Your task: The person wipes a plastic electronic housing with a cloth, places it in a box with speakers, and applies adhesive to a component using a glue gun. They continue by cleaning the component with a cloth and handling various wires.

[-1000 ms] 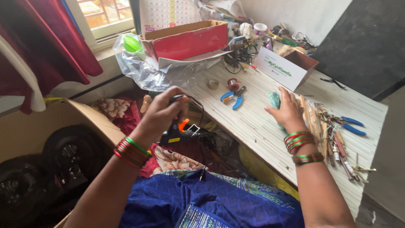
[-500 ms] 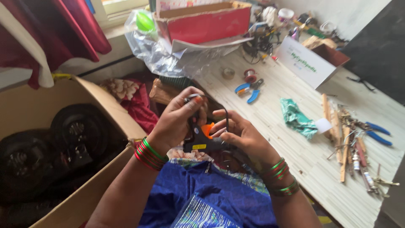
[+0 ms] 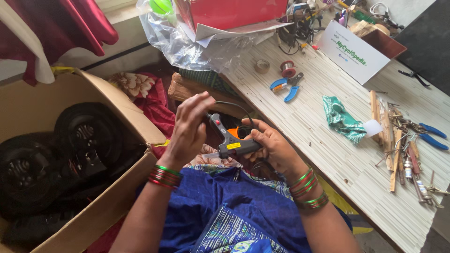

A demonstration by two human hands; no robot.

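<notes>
A black glue gun [image 3: 228, 137] with an orange trigger and a black cord is held over my lap. My right hand [image 3: 271, 147] grips its handle from the right, fingers curled around it. At the gun's rear end, my left hand [image 3: 188, 127] touches the back with its fingertips, fingers partly spread. Both wrists wear red and green bangles. A green cloth [image 3: 343, 120] lies on the striped table [image 3: 309, 126] to the right of my hands.
An open cardboard box [image 3: 108, 201] on the left holds black round speakers [image 3: 89, 136]. On the table lie blue-handled pliers [image 3: 286, 85], a wire spool [image 3: 287, 68], wooden sticks and several tools [image 3: 403, 140], a white box [image 3: 356, 51], a red box [image 3: 234, 13] and a clear plastic bag [image 3: 187, 44].
My right hand left the table, came to my lap and took the glue gun's handle. The gun has risen into plain view, and my left hand shifted to its rear end.
</notes>
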